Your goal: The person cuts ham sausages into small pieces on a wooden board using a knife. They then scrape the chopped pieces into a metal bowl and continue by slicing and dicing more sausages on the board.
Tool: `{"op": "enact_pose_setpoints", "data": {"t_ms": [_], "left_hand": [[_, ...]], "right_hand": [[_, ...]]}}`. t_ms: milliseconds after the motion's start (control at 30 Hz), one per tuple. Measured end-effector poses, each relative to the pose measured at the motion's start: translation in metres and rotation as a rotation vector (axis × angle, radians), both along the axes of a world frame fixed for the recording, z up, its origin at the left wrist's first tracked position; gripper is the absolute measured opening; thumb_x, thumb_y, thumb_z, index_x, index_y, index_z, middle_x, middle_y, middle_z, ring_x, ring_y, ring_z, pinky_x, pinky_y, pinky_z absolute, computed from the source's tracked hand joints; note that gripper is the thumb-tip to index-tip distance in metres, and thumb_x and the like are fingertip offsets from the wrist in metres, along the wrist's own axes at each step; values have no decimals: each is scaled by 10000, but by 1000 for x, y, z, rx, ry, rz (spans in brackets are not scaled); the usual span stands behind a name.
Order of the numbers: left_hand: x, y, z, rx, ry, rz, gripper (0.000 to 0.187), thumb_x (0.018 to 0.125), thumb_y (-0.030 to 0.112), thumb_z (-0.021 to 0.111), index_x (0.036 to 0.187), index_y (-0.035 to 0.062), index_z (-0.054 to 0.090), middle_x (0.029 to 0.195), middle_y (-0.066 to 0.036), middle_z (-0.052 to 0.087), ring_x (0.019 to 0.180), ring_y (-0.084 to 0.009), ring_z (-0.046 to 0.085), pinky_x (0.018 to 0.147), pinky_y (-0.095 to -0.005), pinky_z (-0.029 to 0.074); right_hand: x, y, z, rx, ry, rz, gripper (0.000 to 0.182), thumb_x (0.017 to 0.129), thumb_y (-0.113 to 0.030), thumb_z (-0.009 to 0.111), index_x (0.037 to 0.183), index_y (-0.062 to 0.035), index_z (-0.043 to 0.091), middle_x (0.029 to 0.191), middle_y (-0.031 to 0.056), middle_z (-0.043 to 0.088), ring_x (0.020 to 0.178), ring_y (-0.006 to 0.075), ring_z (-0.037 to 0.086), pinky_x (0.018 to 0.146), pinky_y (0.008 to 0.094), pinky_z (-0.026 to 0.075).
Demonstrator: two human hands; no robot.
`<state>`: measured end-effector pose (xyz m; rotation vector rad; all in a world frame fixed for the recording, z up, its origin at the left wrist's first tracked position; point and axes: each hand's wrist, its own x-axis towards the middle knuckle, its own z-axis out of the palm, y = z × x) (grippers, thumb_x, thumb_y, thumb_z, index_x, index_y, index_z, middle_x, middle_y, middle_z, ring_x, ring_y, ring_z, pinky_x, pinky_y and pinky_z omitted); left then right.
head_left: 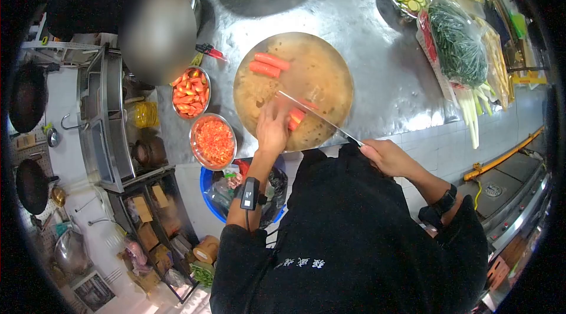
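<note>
A round wooden chopping board (327,57) lies on the metal table. My right hand (383,156) is wrapped round the handle of a kitchen knife (330,122), whose blade slants up and left across the board. By the blade's far end is my left hand (272,126), its fingertips blurred over the board. Just right of those fingers sits a cut carrot piece (296,117), red with a yellowish core, close under the blade. Two peeled carrot lengths (265,69) rest at the board's upper left.
Left of the board stand a bowl of chopped red pieces (214,140) and a bowl of red wedges (191,94). A red-handled tool (213,53) lies nearby. Bagged greens (457,43) fill the right side. Below the table edge is a blue bin (206,187). A person (88,4) stands upper left.
</note>
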<state>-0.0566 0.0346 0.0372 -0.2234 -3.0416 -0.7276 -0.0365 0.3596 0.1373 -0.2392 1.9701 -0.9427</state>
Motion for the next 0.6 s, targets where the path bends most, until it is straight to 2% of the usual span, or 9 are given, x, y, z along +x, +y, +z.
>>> {"op": "enact_pose_setpoints", "data": {"t_ms": [100, 200, 267, 367, 500, 600], "left_hand": [[-1, 1, 2, 23, -5, 9, 374, 830, 110, 646, 1203, 98, 625, 1303, -228, 508, 1211, -448, 469, 1023, -499, 409], [-2, -1, 2, 51, 5, 7, 368, 833, 114, 645, 1201, 104, 627, 1291, -234, 508, 1198, -449, 475, 1008, -500, 417], [0, 0, -2, 36, 28, -3, 365, 830, 114, 650, 1193, 99, 630, 1283, -237, 509, 1188, -446, 481, 997, -498, 423], [-1, 1, -1, 32, 70, -6, 336, 824, 109, 656, 1159, 81, 637, 1276, -243, 511, 1178, -446, 487, 987, -497, 430], [-1, 1, -1, 60, 51, -2, 311, 819, 103, 659, 1127, 61, 638, 1255, -238, 519, 1164, -446, 489, 983, -496, 431], [0, 0, -3, 53, 105, 1, 312, 817, 103, 660, 1125, 59, 635, 1240, -231, 525, 1150, -440, 493, 976, -495, 432]], "right_hand": [[2, -10, 16, -111, 145, -31, 402, 1024, -345, 437, 1203, -13, 578, 1040, 267, 645, 976, 454, 613, 833, 503, 482], [0, -21, 6, -122, 246, 13, 405, 1025, -354, 430, 1194, -18, 580, 1037, 271, 643, 976, 457, 610, 831, 509, 480], [-9, -42, -23, -107, 218, 20, 406, 1023, -359, 432, 1192, -21, 580, 1032, 274, 644, 976, 463, 609, 830, 515, 479], [-16, -55, -27, -86, 205, 17, 410, 1019, -367, 435, 1190, -22, 577, 1015, 276, 647, 962, 473, 610, 823, 521, 479], [-1, -39, -33, -119, 307, 21, 392, 1016, -354, 446, 1173, -22, 582, 987, 277, 651, 928, 483, 614, 803, 520, 483], [12, -12, -28, -128, 271, -16, 372, 1013, -338, 460, 1173, -26, 584, 974, 280, 647, 908, 483, 614, 789, 517, 483]]}}
